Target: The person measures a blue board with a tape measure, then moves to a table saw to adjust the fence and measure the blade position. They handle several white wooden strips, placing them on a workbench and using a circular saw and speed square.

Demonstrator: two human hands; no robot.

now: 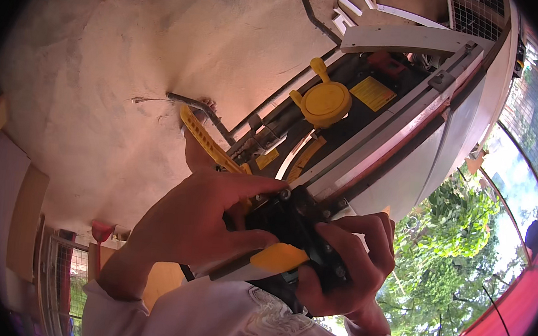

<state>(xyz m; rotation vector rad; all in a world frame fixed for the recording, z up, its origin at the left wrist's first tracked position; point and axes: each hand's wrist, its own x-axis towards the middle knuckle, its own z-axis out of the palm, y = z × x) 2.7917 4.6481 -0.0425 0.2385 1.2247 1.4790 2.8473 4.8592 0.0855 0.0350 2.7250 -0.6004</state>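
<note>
The black block (300, 224) sits between our left hand (192, 219) and our right hand (363, 257), by the near end of the metal rail (372, 140), with both pinched on it, maybe so it can't wobble.

A fitting (293, 223) is sitting between two hands at the near end of a machine (334, 141).
The left hand (192, 219) is lying against its left side, the right hand (357, 257) against its right. Beyond, a rail (389, 124) is running toward the upper right; a knob (326, 104) is sitting left of it, a label (373, 93) between them. Floor (98, 91) is spreading leftward; trees (451, 264) are standing rightward.
</note>
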